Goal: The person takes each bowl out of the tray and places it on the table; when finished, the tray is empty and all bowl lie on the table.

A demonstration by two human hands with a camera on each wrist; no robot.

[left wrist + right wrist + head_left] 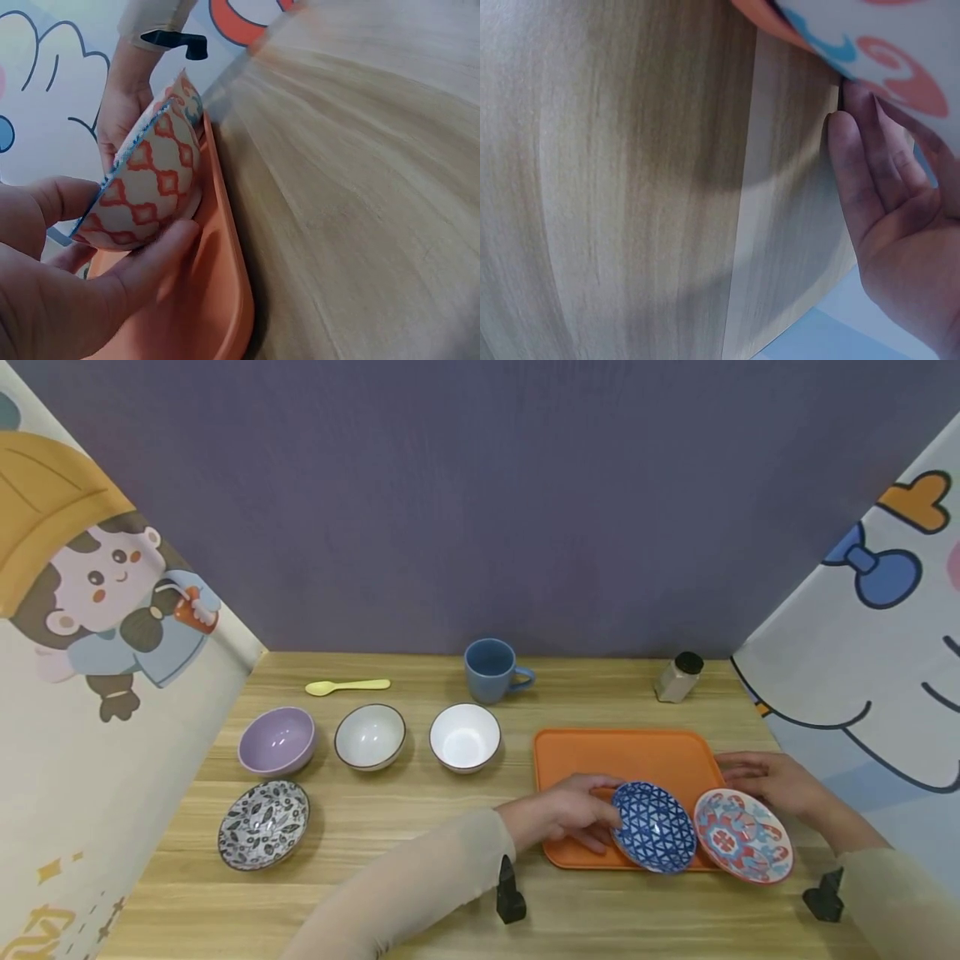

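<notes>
My left hand (573, 814) holds a blue-and-white triangle-patterned bowl (654, 827) over the front of an orange tray (630, 752). In the left wrist view the thumb is at this tilted bowl's (142, 184) blue rim, with fingers under its red-latticed outside. Right beside it, a red-and-blue floral bowl (742, 837) tilts over the tray's right front corner. My right hand (776, 781) is behind that bowl, fingers by the tray's right edge. In the right wrist view the right hand's fingers (855, 165) look straight near the bowl's outside (900, 67); the thumb is hidden.
Left on the wooden table stand a purple bowl (277, 742), a leaf-patterned bowl (264, 825), a grey-white bowl (370, 737) and a white bowl (465, 737). Behind them are a yellow spoon (347, 687), a blue mug (491, 671) and a black-lidded jar (678, 677). Walls enclose the back and sides.
</notes>
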